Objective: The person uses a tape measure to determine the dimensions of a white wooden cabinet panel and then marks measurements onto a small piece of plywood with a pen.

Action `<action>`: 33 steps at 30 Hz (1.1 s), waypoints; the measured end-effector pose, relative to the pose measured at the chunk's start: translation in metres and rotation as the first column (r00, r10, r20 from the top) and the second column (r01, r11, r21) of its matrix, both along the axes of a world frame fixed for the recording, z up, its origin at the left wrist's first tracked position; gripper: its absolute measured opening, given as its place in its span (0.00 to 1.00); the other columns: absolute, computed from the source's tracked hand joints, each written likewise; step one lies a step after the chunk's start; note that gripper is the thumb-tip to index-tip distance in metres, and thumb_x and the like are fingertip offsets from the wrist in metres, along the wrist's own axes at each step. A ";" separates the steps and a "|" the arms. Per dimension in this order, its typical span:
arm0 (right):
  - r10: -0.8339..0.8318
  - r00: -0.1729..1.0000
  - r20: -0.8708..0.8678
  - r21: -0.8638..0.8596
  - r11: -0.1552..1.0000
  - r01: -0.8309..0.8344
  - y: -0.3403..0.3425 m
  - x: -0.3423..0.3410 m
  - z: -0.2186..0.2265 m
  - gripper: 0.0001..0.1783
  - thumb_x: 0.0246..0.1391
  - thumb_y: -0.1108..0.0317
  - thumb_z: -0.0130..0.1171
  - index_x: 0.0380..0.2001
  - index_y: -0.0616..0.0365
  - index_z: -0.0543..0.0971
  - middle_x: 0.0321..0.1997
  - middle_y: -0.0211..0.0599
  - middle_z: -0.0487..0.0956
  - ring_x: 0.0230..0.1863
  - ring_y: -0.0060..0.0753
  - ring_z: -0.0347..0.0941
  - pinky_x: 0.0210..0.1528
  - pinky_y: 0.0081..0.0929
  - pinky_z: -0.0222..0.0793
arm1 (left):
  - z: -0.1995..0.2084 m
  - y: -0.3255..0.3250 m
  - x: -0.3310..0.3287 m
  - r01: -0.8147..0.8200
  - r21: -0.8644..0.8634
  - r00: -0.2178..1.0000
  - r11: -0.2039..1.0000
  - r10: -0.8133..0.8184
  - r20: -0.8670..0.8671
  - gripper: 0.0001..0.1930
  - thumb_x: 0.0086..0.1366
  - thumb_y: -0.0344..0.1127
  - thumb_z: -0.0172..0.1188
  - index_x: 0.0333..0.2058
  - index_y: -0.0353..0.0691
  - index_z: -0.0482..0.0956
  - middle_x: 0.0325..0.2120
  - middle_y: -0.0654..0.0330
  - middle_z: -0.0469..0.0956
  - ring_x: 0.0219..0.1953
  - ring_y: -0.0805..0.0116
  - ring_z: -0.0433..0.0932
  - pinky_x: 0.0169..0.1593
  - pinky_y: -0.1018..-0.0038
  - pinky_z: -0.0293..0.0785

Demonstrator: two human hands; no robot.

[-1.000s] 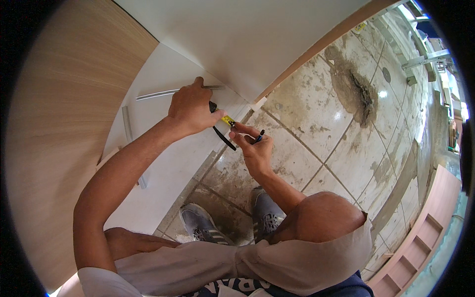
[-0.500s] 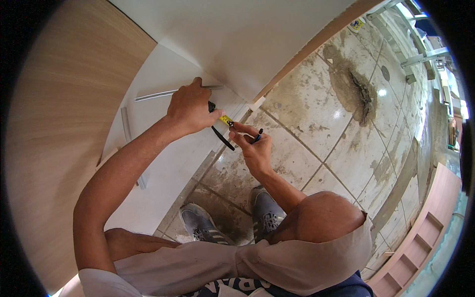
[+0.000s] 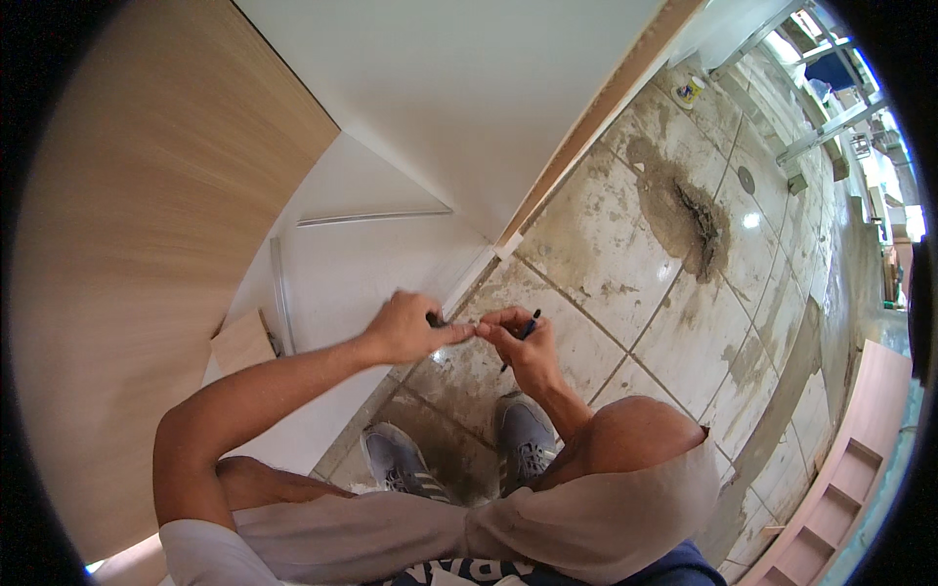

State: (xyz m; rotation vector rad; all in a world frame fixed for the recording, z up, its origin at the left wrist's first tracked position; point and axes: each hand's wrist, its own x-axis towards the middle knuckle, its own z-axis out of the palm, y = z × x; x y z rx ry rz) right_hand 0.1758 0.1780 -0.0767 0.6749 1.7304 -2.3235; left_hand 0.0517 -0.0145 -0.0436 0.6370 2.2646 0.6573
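My left hand [image 3: 403, 330] is closed around a tape measure [image 3: 435, 319]; only a dark part of it shows past the fingers. Its thumb reaches toward the fingertips of my right hand [image 3: 528, 354], and the two hands meet in front of my knees. Between the fingers of my right hand a dark blue pen [image 3: 532, 320] is held, its end pointing up. Whether the right fingertips also pinch the tape's end cannot be made out. Below the hands are my grey shoes [image 3: 525, 437] on the tiles.
A white panel with a brown edge [image 3: 586, 122] rises ahead. Two metal strips [image 3: 371, 218] and a small wood piece [image 3: 242, 342] lie on the white base at left, beside a wood-grain panel [image 3: 147, 234]. The tiled floor has a broken patch [image 3: 702, 227]; a slotted board [image 3: 845, 469] lies at right.
Both hands have come lower and nearer to my body, the left one also moving right. The yellow part of the tape measure and its black strap no longer show. The view has shifted slightly.
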 end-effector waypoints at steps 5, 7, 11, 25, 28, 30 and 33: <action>0.010 0.994 0.106 -0.012 1.000 -0.009 0.014 0.029 0.020 0.10 0.61 0.63 0.69 0.39 0.59 0.84 0.32 0.26 0.84 0.22 0.11 0.63 0.24 0.18 0.57 | 0.016 -0.002 0.029 -0.005 0.007 0.962 1.000 0.003 0.273 0.37 0.53 0.70 0.71 0.20 0.32 0.81 0.16 0.50 0.78 0.23 0.61 0.79 0.32 0.62 0.74; 0.035 0.991 0.129 -0.017 0.999 -0.033 0.014 0.045 0.009 0.12 0.60 0.61 0.71 0.39 0.59 0.85 0.33 0.27 0.85 0.25 0.13 0.68 0.28 0.21 0.65 | 0.012 -0.012 0.034 0.032 -0.009 0.970 0.999 -0.029 0.240 0.38 0.53 0.70 0.71 0.23 0.31 0.81 0.19 0.49 0.80 0.26 0.57 0.81 0.34 0.62 0.75; 0.343 0.935 -0.088 0.884 0.459 -0.085 0.021 0.087 -0.002 0.16 0.54 0.66 0.70 0.45 0.59 0.81 0.41 0.35 0.83 0.40 0.39 0.80 0.43 0.39 0.74 | 0.020 -0.014 0.029 0.118 0.004 0.991 0.993 -0.118 0.056 0.35 0.54 0.68 0.70 0.28 0.32 0.81 0.26 0.47 0.81 0.33 0.52 0.82 0.40 0.60 0.76; 0.605 0.793 -0.072 0.947 0.291 -0.136 0.005 0.131 -0.020 0.23 0.46 0.64 0.70 0.47 0.54 0.79 0.51 0.35 0.77 0.51 0.43 0.75 0.48 0.42 0.70 | -0.008 -0.092 -0.023 0.033 -0.173 0.781 0.984 -0.133 -0.610 0.26 0.64 0.55 0.66 0.42 0.34 0.77 0.41 0.48 0.71 0.46 0.50 0.74 0.44 0.55 0.75; 0.608 0.789 -0.088 0.957 0.270 -0.101 0.004 0.133 -0.020 0.23 0.46 0.64 0.70 0.47 0.54 0.79 0.50 0.34 0.78 0.51 0.42 0.76 0.48 0.42 0.71 | -0.022 -0.106 -0.033 0.004 -0.138 0.769 0.990 -0.091 -0.633 0.28 0.64 0.55 0.67 0.44 0.32 0.74 0.45 0.47 0.69 0.49 0.50 0.71 0.45 0.57 0.75; 0.598 0.797 -0.091 0.959 0.269 -0.092 0.003 0.133 -0.021 0.22 0.46 0.64 0.70 0.46 0.54 0.79 0.50 0.34 0.78 0.50 0.41 0.76 0.47 0.42 0.72 | -0.024 -0.108 -0.035 -0.016 -0.139 0.770 0.990 -0.077 -0.633 0.27 0.65 0.53 0.66 0.45 0.32 0.73 0.46 0.47 0.69 0.51 0.50 0.71 0.48 0.56 0.73; 0.607 0.789 -0.095 0.960 0.265 -0.088 0.005 0.133 -0.019 0.22 0.46 0.65 0.70 0.47 0.54 0.79 0.50 0.34 0.78 0.50 0.42 0.76 0.46 0.43 0.73 | -0.021 -0.106 -0.034 0.003 -0.170 0.750 0.985 -0.115 -0.651 0.25 0.66 0.51 0.65 0.45 0.32 0.74 0.47 0.47 0.70 0.52 0.49 0.70 0.54 0.53 0.68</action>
